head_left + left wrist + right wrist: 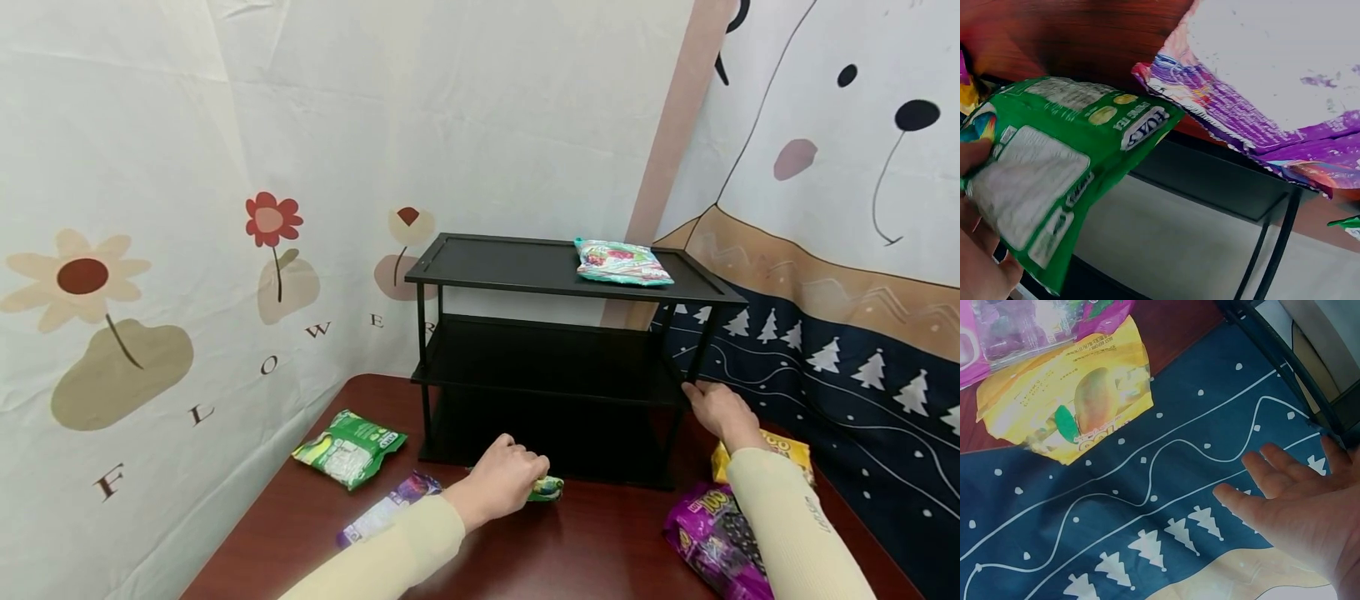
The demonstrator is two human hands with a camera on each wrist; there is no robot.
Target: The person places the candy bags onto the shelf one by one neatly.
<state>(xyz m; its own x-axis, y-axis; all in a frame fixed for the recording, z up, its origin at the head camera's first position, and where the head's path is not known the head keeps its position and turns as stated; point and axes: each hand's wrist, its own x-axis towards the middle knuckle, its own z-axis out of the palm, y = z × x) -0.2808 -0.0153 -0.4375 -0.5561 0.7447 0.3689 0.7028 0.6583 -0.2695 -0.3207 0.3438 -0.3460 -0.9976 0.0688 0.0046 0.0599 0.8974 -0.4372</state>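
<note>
My left hand (501, 479) grips a green snack bag (1054, 169) by its edge, low in front of the black shelf rack (517, 267). In the head view the hand covers most of that bag; the left wrist view shows its white label and lemon-slice pictures. Just left of this hand lies a purple and white bag (393, 504). My right hand (722, 410) is at the rack's right front post, fingertips right at the middle shelf's corner. From the right wrist view, its fingers (1285, 465) look spread and loosely extended, with one against the black frame.
A teal and white bag (622, 262) lies on the rack's top shelf. Another green bag (350, 450) rests on the brown table (577, 550) at left. Right of the rack are a yellow mango bag (1079, 394) and a purple bag (712, 533). Printed cloth (862, 383) hangs behind.
</note>
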